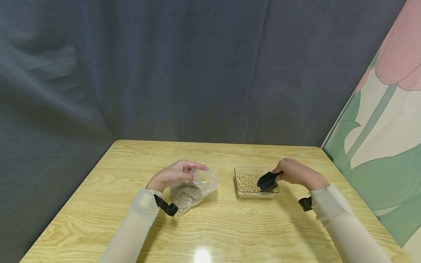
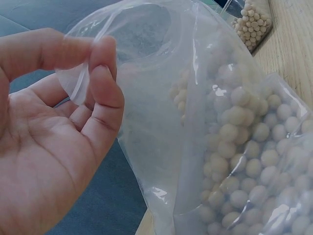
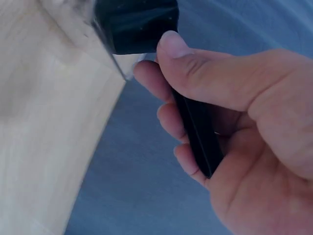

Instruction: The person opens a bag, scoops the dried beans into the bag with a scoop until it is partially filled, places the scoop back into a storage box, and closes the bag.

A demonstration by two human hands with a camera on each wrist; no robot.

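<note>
My left hand (image 1: 175, 174) pinches the rim of a clear plastic bag (image 2: 146, 193) between thumb and fingers, and the bag's mouth gapes. Pale round beans (image 2: 254, 166) fill its lower part, which lies on the table. Over to the right, my right hand (image 1: 297, 173) grips a black scoop (image 1: 267, 181) by its handle (image 3: 198, 134), thumb near the base of the blade. The scoop's blade is tilted down into a clear rectangular container (image 1: 251, 170), over a layer of the same beans (image 1: 246, 182). The inside of the blade is too dark to make out.
Both the bag and the container stand on a wood-grain table (image 1: 230, 237). Small clear marks (image 1: 251, 211) show on the tabletop in front of the container. A dark curtain (image 1: 197, 73) hangs behind, and a flower-patterned panel (image 1: 378, 175) borders the right side.
</note>
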